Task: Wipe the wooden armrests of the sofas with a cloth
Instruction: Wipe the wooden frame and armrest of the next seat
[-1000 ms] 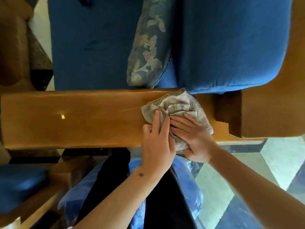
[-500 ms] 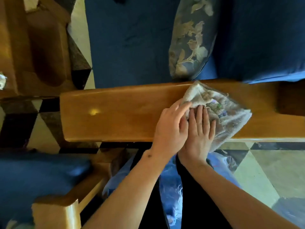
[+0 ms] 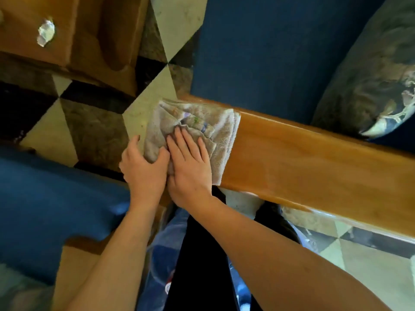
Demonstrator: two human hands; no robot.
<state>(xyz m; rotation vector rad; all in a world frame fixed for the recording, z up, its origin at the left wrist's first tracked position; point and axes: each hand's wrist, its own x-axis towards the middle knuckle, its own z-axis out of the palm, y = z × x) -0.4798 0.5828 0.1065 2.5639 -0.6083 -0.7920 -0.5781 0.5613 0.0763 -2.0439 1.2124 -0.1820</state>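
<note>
A home sitting room. Blue sofas (image 3: 269,52) with wooden armrests (image 3: 314,158) stand close together, one carrying a floral cushion (image 3: 370,86). The floor (image 3: 94,131) is patterned tile.

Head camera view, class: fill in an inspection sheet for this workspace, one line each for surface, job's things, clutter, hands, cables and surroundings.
Surface: wooden armrest, glossy, bare to the right of the cloth.
Job's things: grey cloth, bunched, draped over the armrest's left end.
Clutter: small shiny scrap on other wooden furniture, upper left; too blurred to identify.
Hands: left hand grips the cloth's left edge, thumb over it; right hand presses flat on the cloth, fingers straight.
Cables: nothing seen.
Surroundings: blue seat cushion behind the armrest, patterned pillow at right, chequered tile floor, second blue cushion lower left.
</note>
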